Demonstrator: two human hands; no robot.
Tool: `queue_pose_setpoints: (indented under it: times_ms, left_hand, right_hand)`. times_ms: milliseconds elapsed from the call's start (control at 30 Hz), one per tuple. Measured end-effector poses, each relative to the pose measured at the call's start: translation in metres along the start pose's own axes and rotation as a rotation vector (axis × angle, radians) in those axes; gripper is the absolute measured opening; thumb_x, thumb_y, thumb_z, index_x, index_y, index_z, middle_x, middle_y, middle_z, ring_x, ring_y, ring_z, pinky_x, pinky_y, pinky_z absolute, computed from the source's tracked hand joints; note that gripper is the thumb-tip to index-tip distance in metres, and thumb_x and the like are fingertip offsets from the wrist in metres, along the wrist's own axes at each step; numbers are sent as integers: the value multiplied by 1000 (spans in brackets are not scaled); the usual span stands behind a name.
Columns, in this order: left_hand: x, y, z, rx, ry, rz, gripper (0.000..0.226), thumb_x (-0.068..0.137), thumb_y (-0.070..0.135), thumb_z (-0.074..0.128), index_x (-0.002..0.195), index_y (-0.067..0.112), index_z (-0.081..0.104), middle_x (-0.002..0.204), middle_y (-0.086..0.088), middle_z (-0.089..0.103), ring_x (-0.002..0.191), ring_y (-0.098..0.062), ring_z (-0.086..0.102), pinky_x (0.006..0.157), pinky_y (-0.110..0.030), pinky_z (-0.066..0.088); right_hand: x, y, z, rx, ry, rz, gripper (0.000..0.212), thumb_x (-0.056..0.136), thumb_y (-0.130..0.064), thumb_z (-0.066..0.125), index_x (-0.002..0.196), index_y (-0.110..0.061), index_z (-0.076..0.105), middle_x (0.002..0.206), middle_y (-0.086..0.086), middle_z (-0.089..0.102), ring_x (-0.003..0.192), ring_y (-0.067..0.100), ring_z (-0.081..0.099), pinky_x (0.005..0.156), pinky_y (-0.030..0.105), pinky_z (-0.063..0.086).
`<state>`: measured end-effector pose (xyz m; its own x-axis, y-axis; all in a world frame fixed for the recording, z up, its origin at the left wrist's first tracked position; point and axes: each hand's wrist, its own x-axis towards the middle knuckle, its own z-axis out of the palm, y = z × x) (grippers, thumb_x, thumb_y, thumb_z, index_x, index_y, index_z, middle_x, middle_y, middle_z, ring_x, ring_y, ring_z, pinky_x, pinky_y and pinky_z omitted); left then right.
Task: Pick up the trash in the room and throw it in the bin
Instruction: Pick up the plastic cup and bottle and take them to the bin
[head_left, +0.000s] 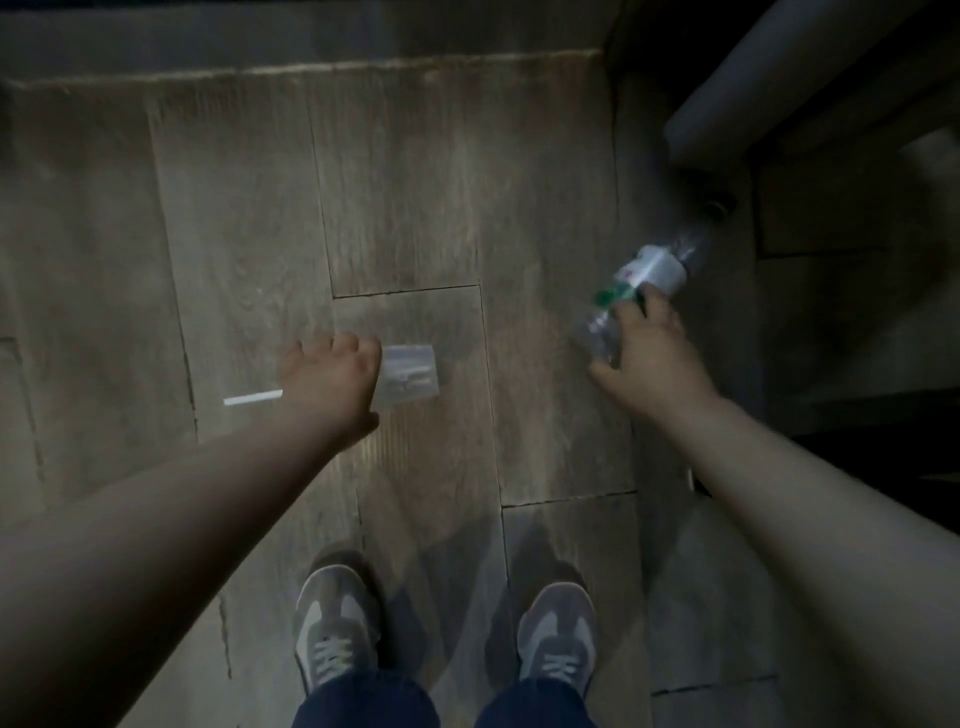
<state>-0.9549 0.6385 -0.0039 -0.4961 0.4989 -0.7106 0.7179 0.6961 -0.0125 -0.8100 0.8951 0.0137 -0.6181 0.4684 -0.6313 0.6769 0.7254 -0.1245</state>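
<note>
While the room is dim, the wood-grain floor shows clearly enough beneath a person standing in grey sneakers and dark trousers. Reaching down on the right, the right hand is wrapped around a clear plastic bottle, fingers curled over its lower body just below the white-and-green label; the bottle tilts up and away to the far right, its neck blurred against the dark furniture there. On the left, the left hand stretches out over a small clear plastic wrapper that shows just to the right of the knuckles. The fingers bend downward, but whether they actually pinch the wrapper cannot be told. A thin white strip lies on the floor just left of that wrist.
</note>
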Motion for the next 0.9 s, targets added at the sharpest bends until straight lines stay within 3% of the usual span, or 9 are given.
queue_pose_setpoints:
  times_ms: [67, 133, 267, 333, 433, 600, 700, 900]
  left_hand:
    - [2, 2, 3, -1, 1, -4, 65, 77, 38, 72, 131, 19, 40, 125, -7, 50, 114, -28, 48, 104, -48, 36]
    - [2, 4, 5, -26, 11, -1, 65, 76, 40, 72, 129, 19, 42, 121, -7, 50, 109, -26, 49, 99, -43, 41]
    - [2, 10, 7, -127, 62, -11, 70, 72, 53, 71, 126, 19, 43, 115, -5, 48, 100, -21, 47, 80, -32, 42]
    - [0, 13, 4, -224, 73, -19, 72, 70, 60, 69, 126, 20, 45, 111, -4, 47, 96, -19, 45, 74, -29, 42]
    - [-8, 17, -7, -362, 54, -39, 73, 70, 62, 67, 127, 20, 45, 109, -2, 46, 93, -18, 46, 71, -29, 42]
    - [-45, 29, -54, -530, 127, -63, 67, 70, 61, 62, 120, 19, 50, 102, -2, 49, 83, -18, 51, 68, -34, 51]
    - [-78, 37, -99, -565, 129, -93, 61, 73, 56, 65, 118, 18, 50, 102, -4, 49, 85, -20, 51, 68, -34, 49]
    - [-161, 48, -206, -765, 0, -205, 44, 76, 48, 69, 102, 21, 46, 96, -5, 58, 81, -22, 61, 73, -42, 58]
  right_hand:
    - [-10, 0, 9, 84, 211, 82, 51, 83, -30, 63, 122, 1, 53, 128, 23, 43, 115, 42, 47, 93, 39, 42]
    - [-13, 0, 15, 261, 300, 248, 62, 81, -33, 69, 127, 0, 44, 129, 22, 42, 112, 41, 50, 90, 43, 47]
    - [5, 4, 21, 599, 151, 623, 111, 73, -38, 81, 151, -8, 8, 147, 19, 28, 128, 37, 42, 99, 43, 42]
    - [13, 7, 24, 715, 126, 716, 112, 71, -31, 83, 151, -8, 8, 144, 18, 38, 126, 35, 47, 98, 40, 44]
    - [7, 3, 19, 819, 114, 730, 90, 74, -21, 80, 146, -9, 26, 136, 15, 50, 115, 32, 56, 86, 34, 46]
    - [-45, -6, -10, 881, 36, 652, 70, 71, -28, 79, 128, -8, 44, 116, 13, 59, 89, 28, 60, 78, 36, 52]
    - [-89, -11, -45, 862, 8, 627, 65, 72, -32, 75, 127, -9, 48, 114, 12, 61, 88, 26, 58, 72, 28, 43]
    - [-182, -33, -147, 919, 7, 580, 58, 79, -34, 69, 126, -9, 47, 106, 9, 58, 87, 25, 56, 70, 27, 41]
